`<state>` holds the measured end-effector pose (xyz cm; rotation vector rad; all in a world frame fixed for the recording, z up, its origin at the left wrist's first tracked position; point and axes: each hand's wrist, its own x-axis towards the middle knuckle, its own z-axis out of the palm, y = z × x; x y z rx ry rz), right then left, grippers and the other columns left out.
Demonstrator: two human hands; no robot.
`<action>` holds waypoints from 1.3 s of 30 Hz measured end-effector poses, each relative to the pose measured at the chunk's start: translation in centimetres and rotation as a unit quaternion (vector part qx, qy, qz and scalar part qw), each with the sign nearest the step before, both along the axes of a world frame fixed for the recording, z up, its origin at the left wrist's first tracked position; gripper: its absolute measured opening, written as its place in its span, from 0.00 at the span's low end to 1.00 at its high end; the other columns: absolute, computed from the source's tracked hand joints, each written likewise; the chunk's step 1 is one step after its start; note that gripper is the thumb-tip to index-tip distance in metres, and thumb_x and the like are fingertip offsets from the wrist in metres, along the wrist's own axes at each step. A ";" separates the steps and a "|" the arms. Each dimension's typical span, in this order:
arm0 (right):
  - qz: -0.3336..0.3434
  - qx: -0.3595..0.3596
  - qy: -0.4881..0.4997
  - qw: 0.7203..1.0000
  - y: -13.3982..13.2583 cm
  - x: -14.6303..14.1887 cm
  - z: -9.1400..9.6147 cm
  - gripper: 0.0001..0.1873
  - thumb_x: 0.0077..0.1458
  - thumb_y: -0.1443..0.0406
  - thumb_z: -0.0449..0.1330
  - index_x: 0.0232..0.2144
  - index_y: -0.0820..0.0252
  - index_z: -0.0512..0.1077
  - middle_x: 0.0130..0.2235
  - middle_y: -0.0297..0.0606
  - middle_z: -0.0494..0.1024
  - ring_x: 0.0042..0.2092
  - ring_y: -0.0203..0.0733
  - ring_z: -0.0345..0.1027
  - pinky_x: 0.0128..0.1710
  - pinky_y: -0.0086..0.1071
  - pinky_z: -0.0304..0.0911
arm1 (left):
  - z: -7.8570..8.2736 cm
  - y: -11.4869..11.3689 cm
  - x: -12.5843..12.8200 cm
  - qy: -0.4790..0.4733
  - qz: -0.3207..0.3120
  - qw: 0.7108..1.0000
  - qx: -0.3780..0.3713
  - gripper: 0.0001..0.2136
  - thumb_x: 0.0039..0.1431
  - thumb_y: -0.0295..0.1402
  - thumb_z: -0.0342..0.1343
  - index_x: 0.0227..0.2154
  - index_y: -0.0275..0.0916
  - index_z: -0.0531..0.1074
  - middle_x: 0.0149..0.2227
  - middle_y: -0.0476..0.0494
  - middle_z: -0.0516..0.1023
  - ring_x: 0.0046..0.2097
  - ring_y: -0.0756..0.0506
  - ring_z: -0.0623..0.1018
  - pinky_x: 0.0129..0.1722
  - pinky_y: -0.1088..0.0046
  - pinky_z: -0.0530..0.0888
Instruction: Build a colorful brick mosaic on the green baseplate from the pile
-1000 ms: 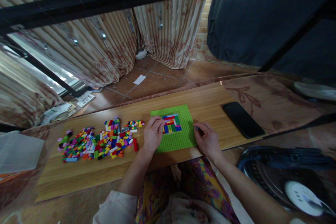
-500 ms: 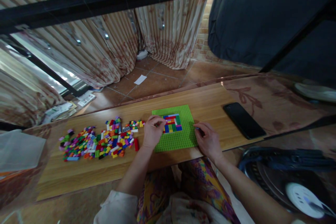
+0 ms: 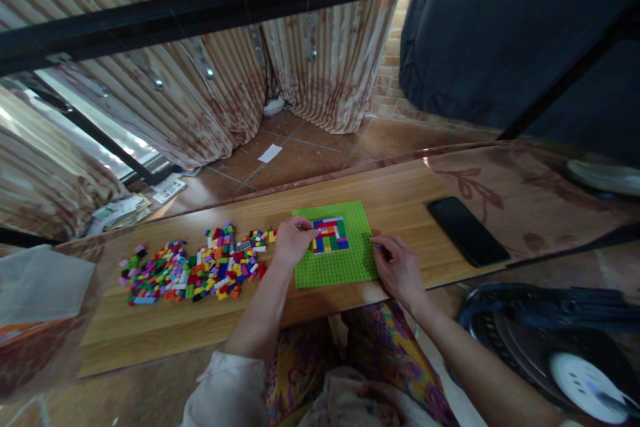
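A green baseplate [image 3: 334, 267] lies on a wooden board [image 3: 210, 327], with a small block of red, blue, yellow and green bricks [image 3: 330, 235] pressed onto its far half. My left hand [image 3: 291, 242] rests at the plate's left edge, fingers pinched together against the block's left side; what they hold is too small to name. My right hand [image 3: 397, 265] sits at the plate's right edge, fingers curled, with a small blue piece at the fingertips. A heap of loose coloured bricks [image 3: 195, 267] spreads to the left of my left hand.
A black phone [image 3: 468, 231] lies on the board's right end. A fan [image 3: 555, 340] lies on the floor at the lower right. Striped curtains [image 3: 200, 93] hang beyond the board, a black bar [image 3: 250, 0] crosses the top, and papers [image 3: 120, 210] lie on the tiled floor.
My left hand has shifted slightly up along the plate's left edge toward the brick block. The right hand has hardly moved. The camera has drifted a little.
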<state>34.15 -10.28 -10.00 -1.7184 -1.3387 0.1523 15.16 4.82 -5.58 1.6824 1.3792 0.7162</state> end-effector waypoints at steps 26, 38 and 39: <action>-0.004 -0.006 -0.015 1.000 0.1 0.1 -0.1 0.11 0.58 0.66 0.52 0.38 0.56 0.74 0.39 0.40 0.76 0.41 0.44 0.72 0.43 0.39 0.67 | -0.3 -0.1 -0.9 -0.073 -0.030 0.997 -0.017 0.05 0.44 0.34 0.60 0.22 0.38 0.76 0.23 0.49 0.77 0.27 0.50 0.73 0.30 0.76 0.68; -0.001 -0.005 -0.012 1.000 0.1 0.0 0.0 0.11 0.58 0.65 0.52 0.37 0.56 0.74 0.39 0.41 0.76 0.40 0.44 0.72 0.43 0.39 0.67 | -0.5 0.2 -0.4 -0.054 -0.016 0.998 -0.022 0.04 0.42 0.33 0.61 0.21 0.38 0.75 0.22 0.50 0.75 0.26 0.51 0.72 0.28 0.76 0.66; -0.002 -0.005 -0.012 1.000 0.1 0.0 0.1 0.11 0.58 0.65 0.52 0.37 0.56 0.74 0.39 0.41 0.76 0.40 0.44 0.72 0.43 0.39 0.67 | -0.6 0.2 -0.4 -0.054 -0.016 0.998 -0.024 0.05 0.42 0.33 0.61 0.21 0.38 0.75 0.22 0.50 0.75 0.26 0.51 0.72 0.28 0.76 0.66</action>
